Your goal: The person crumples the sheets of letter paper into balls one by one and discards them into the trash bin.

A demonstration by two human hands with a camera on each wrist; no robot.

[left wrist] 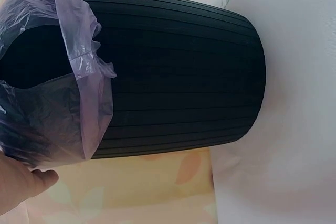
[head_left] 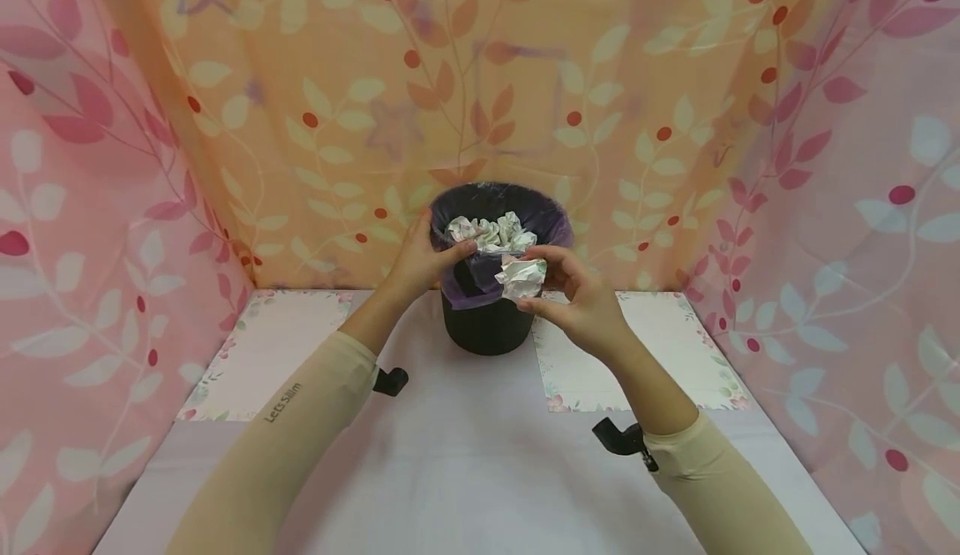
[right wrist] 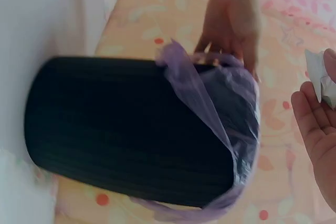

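Note:
A black trash can (head_left: 487, 330) lined with a thin purple plastic bag (head_left: 555, 226) stands upright near the back wall. Several crumpled paper balls (head_left: 491, 232) lie inside, near its mouth. My left hand (head_left: 422, 259) grips the can's left rim through the bag, thumb toward the mouth; in the right wrist view its fingers (right wrist: 228, 43) curl at the bag's edge. In front of the rim, on the right, my right hand (head_left: 588, 305) pinches another crumpled paper ball (head_left: 521, 277) between thumb and fingers. That paper (right wrist: 317, 74) shows only partly at the right wrist view's edge.
Flower-bordered white sheets lie flat on the table, one at the left (head_left: 273, 355) and one at the right (head_left: 637, 372), partly behind my right arm. Patterned cloth walls (head_left: 360, 180) close off the back and both sides. The table (head_left: 480, 463) has a pale cover.

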